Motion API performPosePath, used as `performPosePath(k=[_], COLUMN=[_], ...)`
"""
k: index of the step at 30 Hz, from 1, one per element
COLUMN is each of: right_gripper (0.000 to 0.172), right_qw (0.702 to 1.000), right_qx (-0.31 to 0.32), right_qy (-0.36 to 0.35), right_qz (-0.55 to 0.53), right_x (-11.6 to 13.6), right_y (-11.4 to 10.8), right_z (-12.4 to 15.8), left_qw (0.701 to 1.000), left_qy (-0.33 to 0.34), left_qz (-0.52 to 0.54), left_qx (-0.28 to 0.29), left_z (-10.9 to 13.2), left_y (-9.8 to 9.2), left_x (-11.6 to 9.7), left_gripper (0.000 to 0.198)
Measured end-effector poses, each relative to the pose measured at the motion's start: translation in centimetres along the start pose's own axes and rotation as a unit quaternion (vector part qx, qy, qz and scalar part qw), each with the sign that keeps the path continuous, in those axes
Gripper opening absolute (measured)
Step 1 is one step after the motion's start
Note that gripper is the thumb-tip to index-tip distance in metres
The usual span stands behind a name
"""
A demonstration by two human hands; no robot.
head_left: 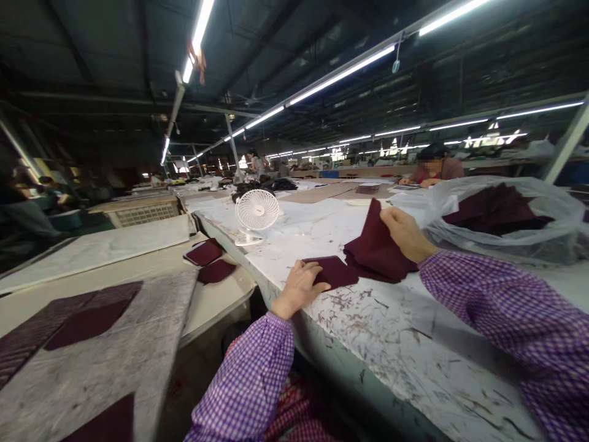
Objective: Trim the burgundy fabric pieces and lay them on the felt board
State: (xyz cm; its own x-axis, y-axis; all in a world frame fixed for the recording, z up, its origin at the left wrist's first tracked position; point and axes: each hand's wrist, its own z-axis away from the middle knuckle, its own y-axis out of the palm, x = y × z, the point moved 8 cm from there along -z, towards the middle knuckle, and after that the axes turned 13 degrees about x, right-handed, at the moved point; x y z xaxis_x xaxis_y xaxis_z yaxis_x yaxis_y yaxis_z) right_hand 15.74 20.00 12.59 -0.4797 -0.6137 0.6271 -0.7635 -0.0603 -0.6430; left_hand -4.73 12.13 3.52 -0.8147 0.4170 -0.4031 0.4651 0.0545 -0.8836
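On the white work table (359, 325), my left hand (301, 285) grips the left end of a flat maroon fabric piece (338, 273), its fingers on top and the thumb along the near edge. Just to the right, my right hand (405, 233) is closed on the upper part of a maroon fabric piece (373, 230), raised so that it stands up in a fold. Below it, more maroon pieces lie in a loose pile (377, 267); the right hand hides part of it. Whether the flat piece is one layer or several, I cannot tell.
A clear plastic bag (501, 239) of maroon fabric stands at the right. A white fan (256, 212) is by the table's left edge. More maroon pieces (216, 271) lie on the lower left table. A co-worker (437, 169) sits across. Dark thread scraps litter the near surface.
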Motion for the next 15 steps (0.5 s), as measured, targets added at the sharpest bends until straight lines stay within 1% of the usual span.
performPosePath(k=[1,2,3,4,5,6,7,8,9,11,12,13,15], right_gripper=[0.035,0.033,0.032,0.031,0.032,0.032,0.034,0.035,0.036,0.034,0.037,0.044,0.059], right_qw=[1.0,0.998,0.989,0.971,0.945,0.912,0.889,0.879,0.884,0.915,0.927,0.931,0.926], right_qx=[0.004,0.04,0.121,0.209,0.292,0.376,0.428,0.45,0.445,0.383,0.358,0.35,0.369], right_qy=[-0.019,-0.04,-0.076,-0.111,-0.138,-0.156,-0.159,-0.154,-0.143,-0.122,-0.112,-0.101,-0.071], right_qz=[0.011,0.016,0.029,0.041,0.05,0.046,0.038,0.027,0.018,0.021,0.023,0.019,-0.025], right_x=[1.4,2.8,4.5,6.1,7.3,8.1,8.5,8.6,8.3,7.3,6.7,6.1,5.3], right_y=[0.7,2.0,4.0,6.1,7.9,9.5,10.5,10.8,10.7,9.7,9.3,9.2,9.6], right_z=[0.7,1.3,2.0,3.0,4.0,5.1,5.9,6.3,6.2,5.2,4.9,4.7,4.7], left_qw=[0.998,0.988,0.966,0.934,0.897,0.868,0.855,0.857,0.867,0.882,0.881,0.874,0.848], left_qy=[-0.012,-0.031,-0.054,-0.075,-0.086,-0.081,-0.064,-0.044,-0.027,-0.007,-0.003,0.0,0.004], left_qz=[0.058,0.139,0.238,0.341,0.429,0.488,0.515,0.513,0.497,0.469,0.471,0.484,0.528], left_qx=[-0.035,-0.065,-0.08,-0.076,-0.059,-0.038,-0.026,-0.025,-0.033,-0.049,-0.052,-0.052,-0.047], left_z=[0.4,0.9,1.5,2.0,2.4,2.8,3.1,3.4,3.7,4.2,4.4,4.6,5.2], left_y=[-0.6,-1.0,-1.0,-0.6,0.0,0.5,0.6,0.5,0.2,-0.2,-0.3,-0.3,-0.2], left_x=[0.2,0.7,1.2,1.6,1.7,1.4,0.9,0.4,-0.1,-0.8,-1.1,-1.4,-2.1], left_gripper=[0.034,0.037,0.044,0.051,0.057,0.058,0.054,0.049,0.043,0.04,0.039,0.038,0.038])
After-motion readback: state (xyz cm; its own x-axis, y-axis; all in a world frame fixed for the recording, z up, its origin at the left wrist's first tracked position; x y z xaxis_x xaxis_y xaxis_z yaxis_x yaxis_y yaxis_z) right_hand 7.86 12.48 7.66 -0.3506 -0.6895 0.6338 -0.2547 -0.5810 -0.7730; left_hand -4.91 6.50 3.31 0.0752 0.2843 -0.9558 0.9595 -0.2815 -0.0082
